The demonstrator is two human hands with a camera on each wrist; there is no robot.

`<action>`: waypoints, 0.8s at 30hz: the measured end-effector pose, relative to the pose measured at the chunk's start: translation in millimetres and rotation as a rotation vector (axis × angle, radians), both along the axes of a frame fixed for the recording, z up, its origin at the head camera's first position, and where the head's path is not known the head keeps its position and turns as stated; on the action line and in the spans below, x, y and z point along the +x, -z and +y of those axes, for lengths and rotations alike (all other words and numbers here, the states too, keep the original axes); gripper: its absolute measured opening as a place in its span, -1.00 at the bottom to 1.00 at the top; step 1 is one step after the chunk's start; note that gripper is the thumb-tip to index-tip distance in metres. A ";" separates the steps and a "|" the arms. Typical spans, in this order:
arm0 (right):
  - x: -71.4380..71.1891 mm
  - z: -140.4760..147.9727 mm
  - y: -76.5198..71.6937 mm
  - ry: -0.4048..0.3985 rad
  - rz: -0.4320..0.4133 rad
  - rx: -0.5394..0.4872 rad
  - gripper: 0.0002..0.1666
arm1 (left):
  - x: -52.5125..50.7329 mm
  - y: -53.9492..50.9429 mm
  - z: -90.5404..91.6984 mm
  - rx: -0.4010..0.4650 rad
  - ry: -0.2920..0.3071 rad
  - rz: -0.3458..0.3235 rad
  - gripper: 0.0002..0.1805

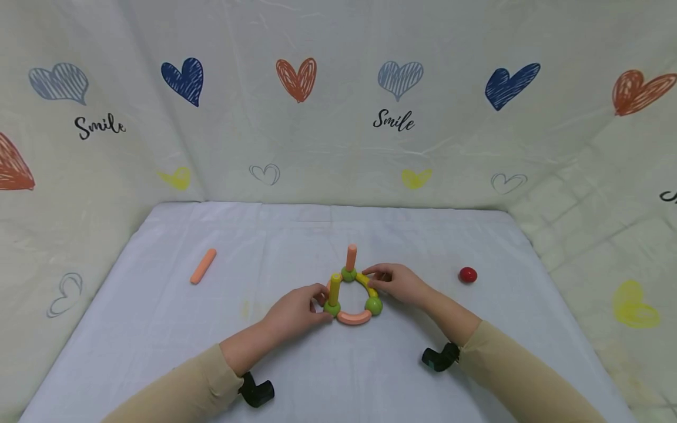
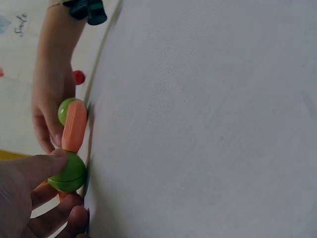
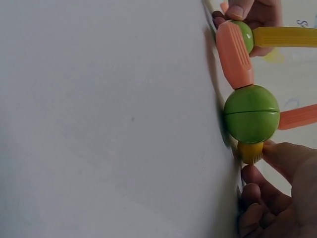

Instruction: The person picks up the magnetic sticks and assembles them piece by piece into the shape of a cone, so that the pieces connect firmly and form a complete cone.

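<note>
A ring of curved rods and green balls lies on the table. Its front rod is an orange curved rod (image 1: 354,318), and a yellow curved rod (image 1: 367,283) forms the right side. My left hand (image 1: 296,309) pinches the left green ball (image 2: 70,173) between thumb and fingers. From that ball rises a yellow stick (image 1: 335,289). My right hand (image 1: 400,283) pinches the yellow curved rod beside the right green ball (image 3: 251,114). An orange stick (image 1: 351,257) stands upright on the back green ball (image 1: 348,274). The left side of the ring is partly hidden.
A loose orange stick (image 1: 203,266) lies toward the left of the white-covered table (image 1: 158,329). Over on the right is a red ball (image 1: 468,275). Black wrist devices (image 1: 257,390) hang at both sleeves. A heart-printed cloth (image 1: 338,141) rises behind the table.
</note>
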State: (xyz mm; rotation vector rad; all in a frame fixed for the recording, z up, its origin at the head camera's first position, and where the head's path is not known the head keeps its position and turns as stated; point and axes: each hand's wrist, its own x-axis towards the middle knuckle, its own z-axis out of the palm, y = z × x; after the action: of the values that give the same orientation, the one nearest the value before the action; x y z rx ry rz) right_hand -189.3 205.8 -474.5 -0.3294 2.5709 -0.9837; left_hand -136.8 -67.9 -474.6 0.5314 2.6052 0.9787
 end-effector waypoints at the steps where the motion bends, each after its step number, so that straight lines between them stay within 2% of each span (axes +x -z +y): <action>1: 0.8 0.3 0.1 -0.008 0.012 0.006 -0.66 | -0.2 -0.2 0.5 0.002 0.003 0.005 -0.64; 7: 5.7 5.0 0.6 -0.073 0.096 0.023 -0.71 | -3.6 2.0 0.0 0.002 0.010 0.016 -0.64; 11: 7.7 9.0 1.2 -0.131 0.149 0.014 -0.74 | -6.8 2.3 -3.0 0.015 -0.010 0.000 -0.65; 24: 7.9 14.4 -1.9 -0.204 0.047 -0.034 -0.71 | -27.0 1.2 -14.8 0.010 -0.131 -0.022 -0.63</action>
State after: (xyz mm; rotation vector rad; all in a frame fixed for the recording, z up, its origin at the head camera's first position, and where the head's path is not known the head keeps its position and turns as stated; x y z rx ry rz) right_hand -181.4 220.2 -472.6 -0.6176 2.5031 -0.9548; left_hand -163.8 -82.7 -475.7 0.3534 2.6442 1.0328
